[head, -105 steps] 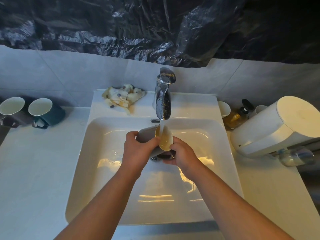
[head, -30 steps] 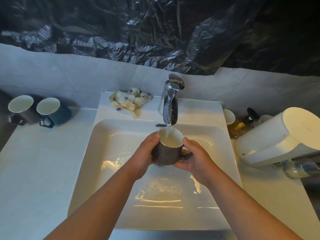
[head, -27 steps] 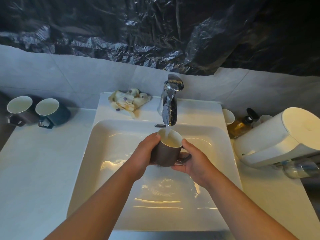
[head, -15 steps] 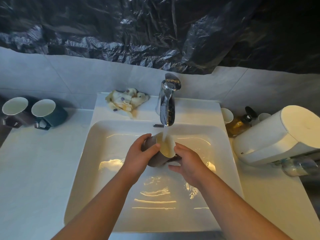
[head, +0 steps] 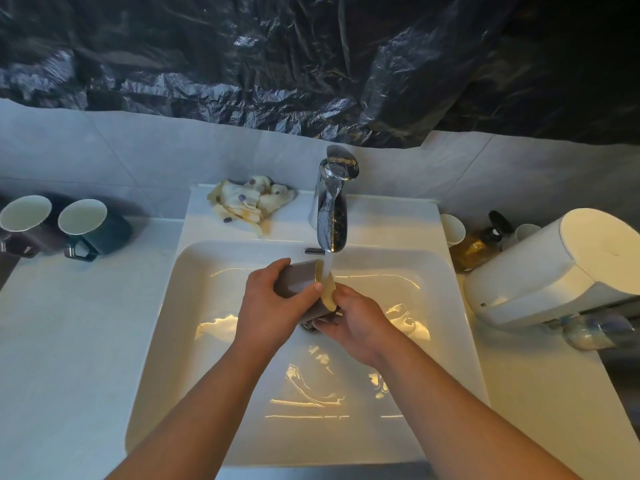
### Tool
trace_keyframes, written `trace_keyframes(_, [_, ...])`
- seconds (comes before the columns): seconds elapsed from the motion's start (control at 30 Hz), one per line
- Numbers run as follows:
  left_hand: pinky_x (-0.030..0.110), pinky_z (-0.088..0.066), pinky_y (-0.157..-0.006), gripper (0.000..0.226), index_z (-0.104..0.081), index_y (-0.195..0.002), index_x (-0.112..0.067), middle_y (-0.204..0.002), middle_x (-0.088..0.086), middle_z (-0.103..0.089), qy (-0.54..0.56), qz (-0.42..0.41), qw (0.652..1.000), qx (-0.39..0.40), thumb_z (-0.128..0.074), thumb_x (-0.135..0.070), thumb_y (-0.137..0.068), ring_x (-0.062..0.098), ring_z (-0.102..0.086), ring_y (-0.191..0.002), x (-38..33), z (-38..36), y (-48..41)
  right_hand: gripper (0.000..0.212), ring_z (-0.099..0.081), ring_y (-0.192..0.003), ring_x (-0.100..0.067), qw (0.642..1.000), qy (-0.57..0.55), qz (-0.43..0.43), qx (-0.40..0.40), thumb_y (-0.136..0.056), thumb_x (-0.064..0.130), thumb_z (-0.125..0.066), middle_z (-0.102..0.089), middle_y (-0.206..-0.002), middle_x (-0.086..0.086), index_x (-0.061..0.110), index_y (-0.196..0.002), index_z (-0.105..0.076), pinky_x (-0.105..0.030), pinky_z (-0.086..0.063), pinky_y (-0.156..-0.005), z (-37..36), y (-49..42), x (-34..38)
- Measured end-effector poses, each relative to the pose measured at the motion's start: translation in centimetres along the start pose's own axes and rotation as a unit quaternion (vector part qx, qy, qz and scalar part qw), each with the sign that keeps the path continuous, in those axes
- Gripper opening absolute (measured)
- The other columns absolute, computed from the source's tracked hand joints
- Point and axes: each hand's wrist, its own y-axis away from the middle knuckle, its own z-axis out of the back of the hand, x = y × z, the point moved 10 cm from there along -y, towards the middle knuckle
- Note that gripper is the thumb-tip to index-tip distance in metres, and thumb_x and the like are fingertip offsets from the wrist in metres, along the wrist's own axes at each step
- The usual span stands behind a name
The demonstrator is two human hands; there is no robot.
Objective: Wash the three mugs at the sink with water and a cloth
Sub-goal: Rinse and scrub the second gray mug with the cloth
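Observation:
A brown mug [head: 298, 279] with a pale inside lies tipped on its side over the white sink [head: 194, 271], its mouth turned right under the water running from the chrome tap [head: 331, 209]. My left hand [head: 273, 306] grips the mug's body from the left. My right hand [head: 356, 320] holds it at the rim and handle side from the right; the handle is mostly hidden. Two more mugs stand on the counter at far left: a purple-grey mug [head: 26, 225] and a dark teal mug [head: 91, 228]. A crumpled cream cloth [head: 249, 202] lies on the sink ledge left of the tap.
At right stand a big white appliance [head: 554, 268], a brown pump bottle [head: 479, 242], small white cups [head: 452, 230] and a clear bottle lying down [head: 599, 332]. Black plastic sheeting [head: 311, 64] covers the wall above the tiles. White counter [head: 69, 341] stretches left of the basin.
A second ago the mug stood upright filling under the tap. Both hands have since tipped it onto its side, mouth to the right, and it stays under the running water.

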Motion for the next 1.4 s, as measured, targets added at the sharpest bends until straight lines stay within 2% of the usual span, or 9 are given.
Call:
trace_keyframes(0.23, [0.038,-0.05,-0.103,0.081,-0.053,-0.141,-0.024,-0.129,-0.002,-0.053,-0.006,0.008,1.0,-0.002,-0.074,-0.056,-0.07,0.017,-0.055,-0.118,0.3,0.3,0.0,0.025,-0.067,-0.111,-0.029,1.0,0.016,0.002,0.006,-0.101,0.019,-0.054,-0.072,-0.114,-0.015,0.012,-0.119,-0.07,-0.04,-0.055,-0.098,-0.6,0.3,0.0])
trace_keyframes(0.37, [0.037,-0.051,-0.096,0.07,-0.055,-0.137,-0.024,-0.127,0.0,-0.055,0.043,0.053,0.998,0.009,-0.064,-0.052,-0.073,0.02,-0.057,-0.113,0.9,-0.1,0.2,0.027,-0.064,-0.112,-0.023,0.992,0.121,0.042,-0.013,-0.101,0.027,-0.048,-0.071,-0.117,-0.009,0.023,-0.111,-0.073,-0.036,-0.054,-0.096,-0.3,0.6,1.2])
trace_keyframes(0.43, [0.039,-0.052,-0.093,0.056,-0.058,-0.13,-0.024,-0.127,0.004,-0.06,0.105,0.095,0.99,0.025,-0.056,-0.047,-0.08,0.023,-0.059,-0.11,1.6,-0.6,0.2,0.029,-0.063,-0.111,-0.021,0.983,0.168,0.073,-0.014,-0.101,0.034,-0.048,-0.071,-0.116,-0.004,0.025,-0.111,-0.073,-0.035,-0.053,-0.096,-0.1,1.2,2.2])
trace_keyframes(0.53, [0.045,-0.05,-0.094,0.018,-0.065,-0.105,-0.031,-0.119,0.005,-0.064,0.211,0.146,0.966,0.044,-0.05,-0.036,-0.095,0.021,-0.059,-0.107,2.1,-1.8,0.5,0.028,-0.062,-0.113,-0.027,0.979,0.177,0.103,0.001,-0.099,0.034,-0.05,-0.072,-0.116,-0.004,0.028,-0.115,-0.073,-0.047,-0.049,-0.104,0.9,2.1,3.2])
trace_keyframes(0.67, [0.041,-0.054,-0.083,0.026,-0.065,-0.105,-0.029,-0.112,0.004,-0.064,0.3,0.177,0.934,0.078,-0.04,-0.034,-0.103,0.021,-0.06,-0.106,1.8,-4.2,1.5,0.029,-0.058,-0.118,-0.027,0.982,0.167,0.076,0.039,-0.097,0.04,-0.056,-0.065,-0.128,-0.001,0.035,-0.125,-0.066,-0.049,-0.053,-0.098,1.5,3.2,3.7])
trace_keyframes(0.77, [0.042,-0.058,-0.084,0.028,-0.063,-0.118,-0.028,-0.122,0.007,-0.061,0.311,0.18,0.926,0.115,-0.04,-0.034,-0.104,0.025,-0.057,-0.115,1.8,-5.8,2.2,0.028,-0.062,-0.107,-0.024,0.983,0.161,0.078,0.026,-0.097,0.032,-0.06,-0.066,-0.124,-0.005,0.031,-0.123,-0.067,-0.051,-0.056,-0.094,2.0,3.7,4.5])
trace_keyframes(0.93, [0.04,-0.059,-0.088,0.026,-0.059,-0.123,-0.03,-0.121,0.0,-0.06,0.265,0.19,0.929,0.173,-0.047,-0.04,-0.103,0.021,-0.06,-0.108,2.5,-6.7,2.3,0.027,-0.063,-0.109,-0.018,0.964,0.233,0.128,-0.032,-0.093,0.022,-0.066,-0.067,-0.121,0.002,0.031,-0.118,-0.069,-0.032,-0.059,-0.082,3.0,4.6,6.1])
trace_keyframes(1.1, [0.044,-0.059,-0.093,0.04,-0.05,-0.141,-0.02,-0.135,0.013,-0.058,0.288,0.225,0.912,0.184,-0.05,-0.032,-0.103,0.033,-0.062,-0.117,3.5,-7.1,2.3,0.049,-0.057,-0.107,-0.014,0.924,0.299,0.186,-0.147,-0.083,0.029,-0.077,-0.058,-0.12,0.008,0.026,-0.127,-0.058,-0.014,-0.049,-0.068,3.0,6.2,7.9])
trace_keyframes(1.4, [0.042,-0.062,-0.087,0.033,-0.053,-0.135,-0.017,-0.126,0.016,-0.062,0.31,0.225,0.904,0.187,-0.043,-0.03,-0.106,0.034,-0.066,-0.111,3.5,-7.9,2.7,0.055,-0.057,-0.097,-0.01,0.935,0.297,0.158,-0.113,-0.079,0.029,-0.081,-0.056,-0.112,0.009,0.029,-0.125,-0.05,-0.015,-0.047,-0.064,2.5,6.5,7.7])
